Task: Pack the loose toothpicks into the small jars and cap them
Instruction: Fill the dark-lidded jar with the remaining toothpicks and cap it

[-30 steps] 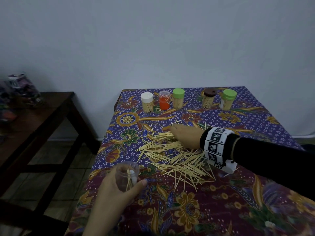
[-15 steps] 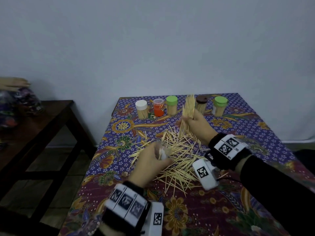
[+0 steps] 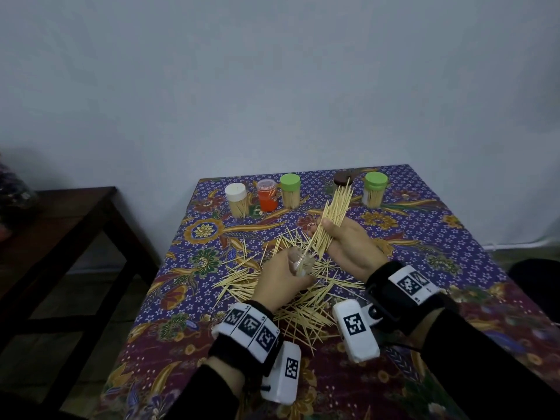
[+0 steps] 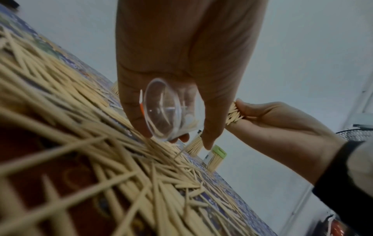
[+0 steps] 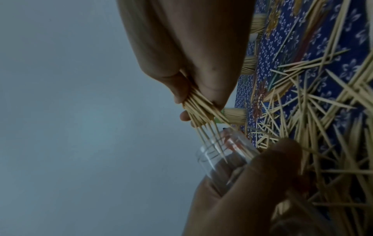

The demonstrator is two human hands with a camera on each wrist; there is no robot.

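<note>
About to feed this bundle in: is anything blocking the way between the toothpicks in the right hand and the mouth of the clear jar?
Nothing visible. The clear jar in the left hand is uncapped, and the bundle's tips already reach its open mouth.

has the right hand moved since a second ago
Yes. The right hand has lifted off the loose toothpicks on the table, gripping a toothpick bundle.

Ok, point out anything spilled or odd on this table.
Loose toothpicks lie strewn in a crisscross heap over the patterned tablecloth. That is the pile being packed: the right hand feeds a bundle into the clear jar held by the left hand.
</note>
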